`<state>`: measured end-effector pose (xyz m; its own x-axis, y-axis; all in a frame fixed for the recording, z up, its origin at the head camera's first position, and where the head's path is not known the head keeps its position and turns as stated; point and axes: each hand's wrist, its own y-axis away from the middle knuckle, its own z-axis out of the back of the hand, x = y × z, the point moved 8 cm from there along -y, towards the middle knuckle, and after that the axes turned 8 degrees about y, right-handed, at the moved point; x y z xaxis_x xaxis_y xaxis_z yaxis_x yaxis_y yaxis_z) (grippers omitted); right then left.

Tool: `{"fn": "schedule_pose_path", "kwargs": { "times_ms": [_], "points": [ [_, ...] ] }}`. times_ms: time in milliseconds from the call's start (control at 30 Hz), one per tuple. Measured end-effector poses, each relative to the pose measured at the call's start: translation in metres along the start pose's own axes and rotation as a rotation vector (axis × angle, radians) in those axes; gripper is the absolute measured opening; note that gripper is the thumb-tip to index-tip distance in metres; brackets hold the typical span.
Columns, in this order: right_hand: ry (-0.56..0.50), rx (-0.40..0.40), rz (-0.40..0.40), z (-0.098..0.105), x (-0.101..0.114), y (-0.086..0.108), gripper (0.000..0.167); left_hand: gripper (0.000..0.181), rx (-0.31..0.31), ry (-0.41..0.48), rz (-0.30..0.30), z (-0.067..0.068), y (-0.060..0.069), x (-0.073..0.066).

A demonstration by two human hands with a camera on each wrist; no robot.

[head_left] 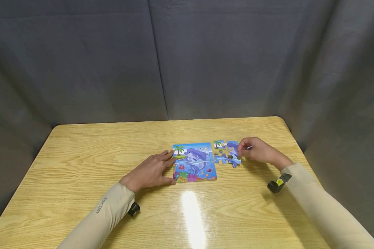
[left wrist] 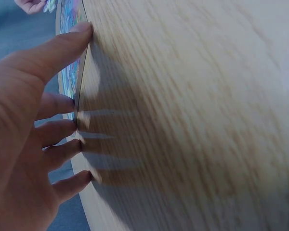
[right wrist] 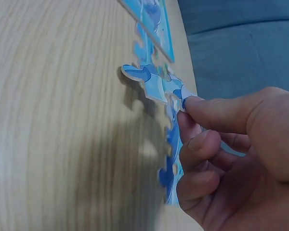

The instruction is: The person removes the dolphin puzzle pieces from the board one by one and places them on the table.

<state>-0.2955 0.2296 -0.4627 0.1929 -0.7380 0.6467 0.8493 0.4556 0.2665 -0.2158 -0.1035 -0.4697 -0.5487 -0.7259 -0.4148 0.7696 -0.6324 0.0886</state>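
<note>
Nearest, the left hand [head_left: 151,169] holds nothing, its fingers spread along the left edge of the dolphin board [head_left: 195,162], seemingly to keep the flat board from sliding. Just right of the board lie loose puzzle pieces [head_left: 219,158], probably set close for easy reach. There the right hand [head_left: 259,150], thumb and fingers closed together, pinches a tilted piece [right wrist: 156,86] by its edge, perhaps for fine control. A grey curtain [head_left: 112,69] hangs beyond

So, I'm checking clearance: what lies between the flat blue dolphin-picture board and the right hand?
A cluster of blue and purple jigsaw pieces; the head view shows it.
</note>
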Motion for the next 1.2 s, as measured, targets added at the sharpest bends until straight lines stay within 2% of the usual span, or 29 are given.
{"fn": "schedule_pose_path", "kwargs": {
  "times_ms": [133, 367, 500, 800, 967, 1200],
  "points": [
    [0.003, 0.000, 0.002, -0.001, -0.006, 0.003, 0.005, 0.084, 0.001, 0.003, -0.001, 0.001, 0.000, -0.001],
    [0.179, -0.062, 0.041, -0.002, -0.010, 0.003, 0.004, 0.084, 0.000, 0.004, 0.003, 0.001, 0.000, 0.000],
    [0.231, -0.083, 0.047, -0.004, -0.007, 0.001, 0.007, 0.084, 0.004, 0.004, 0.007, 0.000, 0.000, 0.001],
    [0.270, -0.095, 0.044, -0.006, -0.002, -0.003, 0.009, 0.084, 0.008, 0.004, 0.011, -0.001, -0.001, 0.001],
    [0.273, -0.104, 0.016, -0.005, -0.002, -0.005, 0.007, 0.084, 0.015, 0.006, 0.019, -0.001, -0.001, 0.001],
    [0.243, -0.114, 0.051, -0.008, 0.010, -0.007, 0.009, 0.084, 0.010, 0.013, 0.017, -0.001, -0.001, 0.001]
  ]
}}
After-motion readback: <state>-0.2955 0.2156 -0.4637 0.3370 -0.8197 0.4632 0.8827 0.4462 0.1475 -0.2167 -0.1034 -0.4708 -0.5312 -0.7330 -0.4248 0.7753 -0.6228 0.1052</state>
